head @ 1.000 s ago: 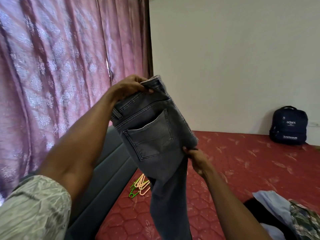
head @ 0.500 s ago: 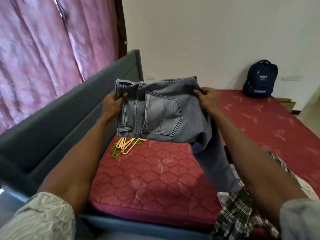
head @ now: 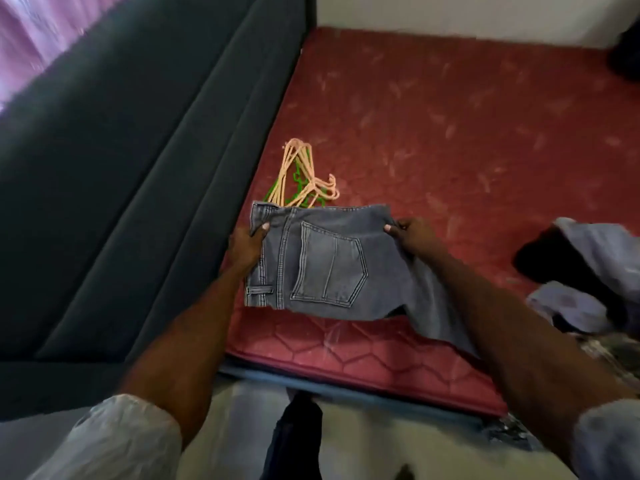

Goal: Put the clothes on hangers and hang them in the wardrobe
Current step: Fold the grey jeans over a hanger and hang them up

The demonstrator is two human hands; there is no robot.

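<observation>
The left hand grips the waistband end of a pair of grey denim jeans, thumb lying on the front of the cloth and the fingers curled behind it. The right hand pinches the opposite edge of the same folded jeans near the top, its fingers closed on the fabric. Between the two hands the jeans are stretched flat, with a stitched back pocket facing the camera and a belt loop showing at the lower left; one leg hangs down to the right, under the right forearm. The jeans are held just above the near edge of a red quilted mattress, with a pale leaf pattern.

Just beyond the jeans, a small heap of peach and green plastic hangers lies on the mattress, close to the dark grey padded headboard that runs along the left side. On the right of the mattress sits a pile of other clothes, light blue and dark pieces, blurred. A pink curtain shows at the upper left. Both forearms come out of pale rolled sleeves at the bottom of the view.
</observation>
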